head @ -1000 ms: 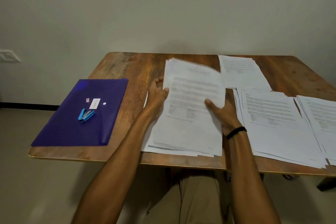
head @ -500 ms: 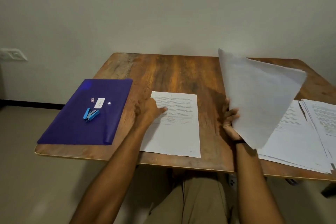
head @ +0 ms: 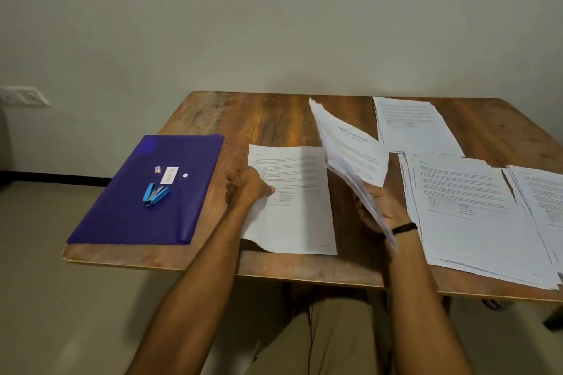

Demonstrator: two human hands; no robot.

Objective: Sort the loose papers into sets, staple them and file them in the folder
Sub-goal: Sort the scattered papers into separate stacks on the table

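A single printed sheet lies flat on the wooden table in front of me. My left hand rests on its left edge, thumb on the paper. My right hand grips a thick stack of papers by its lower edge and holds it tilted up on edge above the table, just right of the sheet. A purple folder lies at the table's left, with a blue stapler on top of it.
Three more paper piles lie on the right: one at the back, one in the middle and one at the right edge. A small staple box and a white label sit on the folder. A wall socket is at far left.
My right hand lifted the thick stack off the single sheet, swung it up to the right, and now holds it lower and more on edge. My left hand stayed on the sheet.
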